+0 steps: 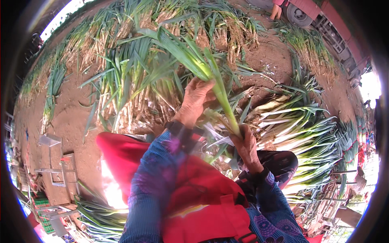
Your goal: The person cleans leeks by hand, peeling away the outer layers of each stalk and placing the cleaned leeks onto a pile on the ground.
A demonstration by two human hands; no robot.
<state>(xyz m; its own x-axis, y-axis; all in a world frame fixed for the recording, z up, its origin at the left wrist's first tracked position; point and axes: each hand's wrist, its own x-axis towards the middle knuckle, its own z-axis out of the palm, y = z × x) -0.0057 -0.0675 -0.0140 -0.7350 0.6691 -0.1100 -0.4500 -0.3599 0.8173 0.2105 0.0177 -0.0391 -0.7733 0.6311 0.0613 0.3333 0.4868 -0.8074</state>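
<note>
A green leek slants across the middle in front of me, its leaves fanning up to the far left. My left hand is closed around it where the leaves begin to spread. Lower down, my right hand grips the stem near its pale end; that end is partly hidden by the fingers. To the right of my right hand lies a thick pile of leeks with white stems and green tops. Beyond my left hand, a heap of untrimmed leeks lies with brownish stems toward me.
More leeks lie in rows across the brown soil. At left stands a metal frame stool, with a green crate below it. A red truck is parked at far right, near another person's legs.
</note>
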